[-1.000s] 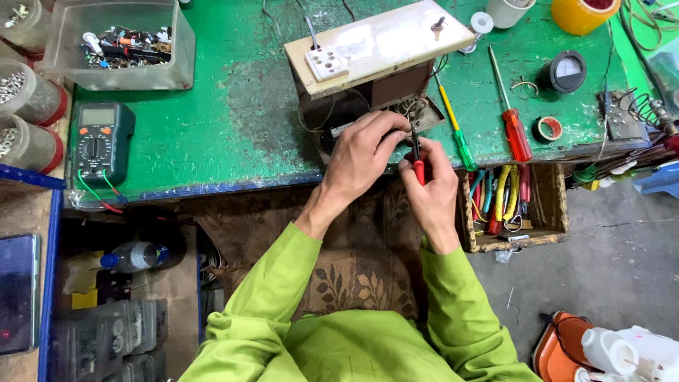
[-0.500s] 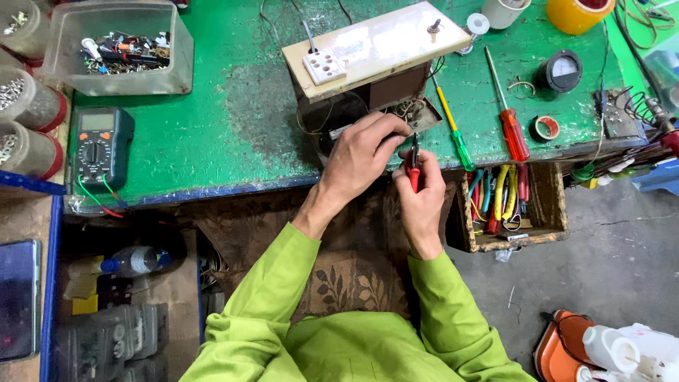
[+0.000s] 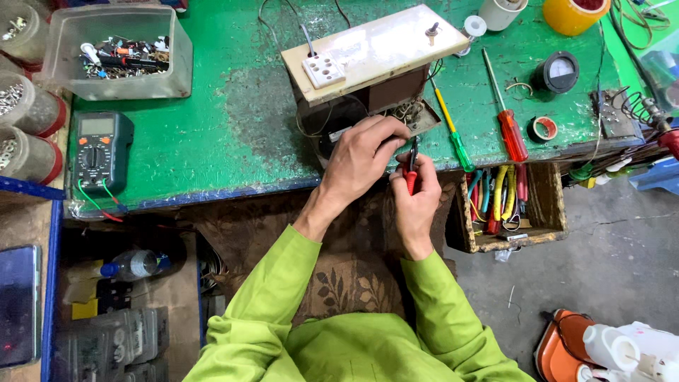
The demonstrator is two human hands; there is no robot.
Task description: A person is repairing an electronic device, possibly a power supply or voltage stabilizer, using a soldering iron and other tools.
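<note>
Hands worked at the front edge of the green tabletop (image 3: 212,134); the right hand (image 3: 416,201) was closed around red-handled pliers (image 3: 411,166), tips up; the left hand (image 3: 361,159) curled its fingers at the wires under a wooden box (image 3: 368,53); a green screwdriver (image 3: 453,131) lay just beside.

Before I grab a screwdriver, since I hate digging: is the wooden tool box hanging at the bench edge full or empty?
Full. The tool box holds several red, yellow and blue handles standing upright, side by side.
</note>
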